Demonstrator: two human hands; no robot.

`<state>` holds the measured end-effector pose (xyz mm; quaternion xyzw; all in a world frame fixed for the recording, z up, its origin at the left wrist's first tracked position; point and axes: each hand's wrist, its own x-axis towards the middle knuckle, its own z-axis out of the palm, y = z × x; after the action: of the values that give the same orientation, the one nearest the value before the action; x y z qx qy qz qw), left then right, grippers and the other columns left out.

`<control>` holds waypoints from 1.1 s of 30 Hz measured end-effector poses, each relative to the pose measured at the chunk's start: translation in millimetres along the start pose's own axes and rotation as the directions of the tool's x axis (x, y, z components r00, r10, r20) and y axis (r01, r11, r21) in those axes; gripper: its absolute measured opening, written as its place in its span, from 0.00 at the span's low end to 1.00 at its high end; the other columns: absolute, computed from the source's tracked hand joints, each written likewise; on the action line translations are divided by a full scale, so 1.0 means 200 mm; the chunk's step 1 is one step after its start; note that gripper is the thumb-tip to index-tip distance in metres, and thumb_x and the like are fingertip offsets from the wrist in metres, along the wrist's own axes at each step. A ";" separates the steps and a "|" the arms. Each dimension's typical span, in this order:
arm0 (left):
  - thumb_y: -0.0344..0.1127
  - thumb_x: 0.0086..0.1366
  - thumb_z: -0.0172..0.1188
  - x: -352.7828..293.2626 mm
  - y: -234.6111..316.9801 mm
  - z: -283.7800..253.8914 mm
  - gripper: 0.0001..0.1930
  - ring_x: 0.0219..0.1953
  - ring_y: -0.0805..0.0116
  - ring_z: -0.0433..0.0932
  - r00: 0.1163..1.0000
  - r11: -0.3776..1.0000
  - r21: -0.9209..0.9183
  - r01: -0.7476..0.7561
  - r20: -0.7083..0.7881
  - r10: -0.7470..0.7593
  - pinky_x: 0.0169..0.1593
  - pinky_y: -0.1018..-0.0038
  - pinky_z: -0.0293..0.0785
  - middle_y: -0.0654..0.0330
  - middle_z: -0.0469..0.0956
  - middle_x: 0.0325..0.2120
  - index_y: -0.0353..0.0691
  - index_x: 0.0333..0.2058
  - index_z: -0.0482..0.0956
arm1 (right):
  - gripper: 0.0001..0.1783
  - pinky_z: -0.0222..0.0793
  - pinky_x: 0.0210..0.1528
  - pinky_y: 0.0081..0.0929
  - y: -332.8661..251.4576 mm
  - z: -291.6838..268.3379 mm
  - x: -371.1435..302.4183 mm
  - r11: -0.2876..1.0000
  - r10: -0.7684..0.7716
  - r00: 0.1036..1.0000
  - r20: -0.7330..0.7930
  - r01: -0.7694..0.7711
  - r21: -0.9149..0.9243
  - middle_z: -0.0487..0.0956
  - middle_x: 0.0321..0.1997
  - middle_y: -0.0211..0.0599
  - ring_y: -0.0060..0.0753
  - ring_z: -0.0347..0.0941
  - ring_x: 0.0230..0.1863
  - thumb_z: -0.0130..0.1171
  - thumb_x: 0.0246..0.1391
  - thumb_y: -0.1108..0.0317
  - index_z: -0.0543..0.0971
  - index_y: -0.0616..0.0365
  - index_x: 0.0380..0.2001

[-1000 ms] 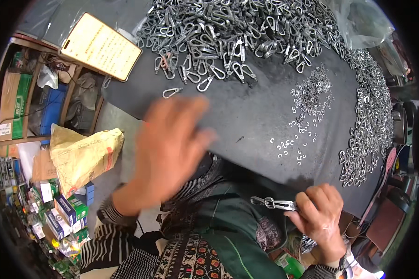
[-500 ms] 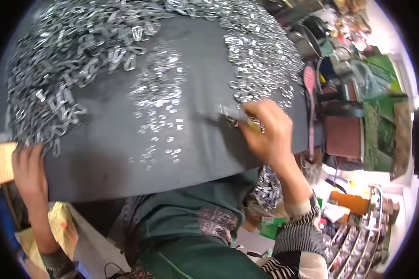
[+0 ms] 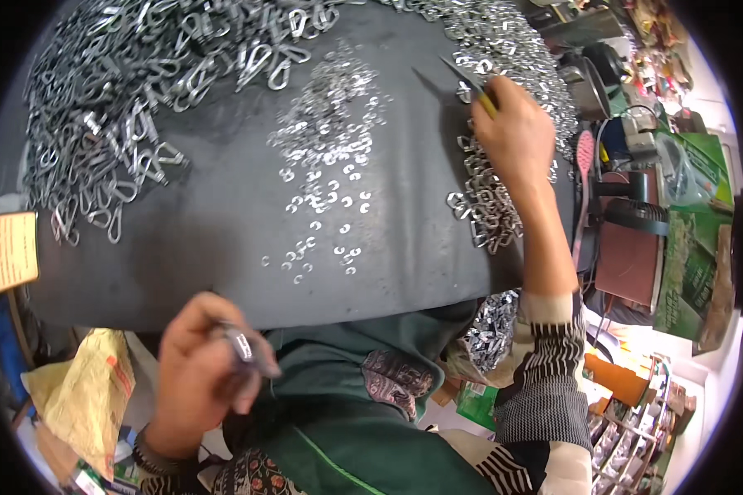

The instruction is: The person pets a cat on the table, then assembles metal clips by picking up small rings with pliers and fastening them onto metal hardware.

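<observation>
My left hand (image 3: 191, 371), smeared by motion, is raised at the table's near edge with its fingers closed round a shiny grey metal clip (image 3: 243, 346), whose exact shape is blurred. Over the right-hand heap of small metal links (image 3: 491, 202), my right hand (image 3: 516, 136) grips a slim pointed tool with a yellow handle (image 3: 486, 104); its thin tip points to the far left. Loop-shaped metal snap hooks (image 3: 115, 124) are piled along the table's left and far side. Small C-shaped metal rings (image 3: 330, 136) lie scattered in the middle.
Dark cloth or sheeting covers the table (image 3: 421, 264). A yellow card (image 3: 7, 254) sits at its left edge, above a yellow sack (image 3: 91, 396). Along the right stand a pink brush-like tool (image 3: 584, 157), a small dark fan (image 3: 636, 214) and green boxes (image 3: 689, 264). A bag of metal pieces (image 3: 494, 330) rests below the table edge.
My left hand has left the snap-hook pile and come right and nearer me, now with a clip. My right hand has moved away from me, over the links. The view has shifted slightly.
</observation>
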<state>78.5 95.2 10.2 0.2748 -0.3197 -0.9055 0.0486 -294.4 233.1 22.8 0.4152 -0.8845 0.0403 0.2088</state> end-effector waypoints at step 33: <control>0.31 0.71 0.57 -0.05 -0.26 0.03 0.10 0.24 0.85 0.70 0.979 0.911 0.412 0.013 0.178 -0.094 0.30 0.84 0.67 0.67 0.81 0.28 0.35 0.47 0.81 | 0.19 0.59 0.35 0.35 -0.52 -0.44 -0.47 0.870 -0.445 0.857 0.259 0.345 0.352 0.70 0.31 0.32 0.37 0.67 0.34 0.72 0.44 0.59 0.78 0.55 0.37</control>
<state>88.7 142.6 -11.6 0.1979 -0.4975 -0.8420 -0.0663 -132.3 254.4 54.8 0.6166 -0.7852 0.0561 -0.0034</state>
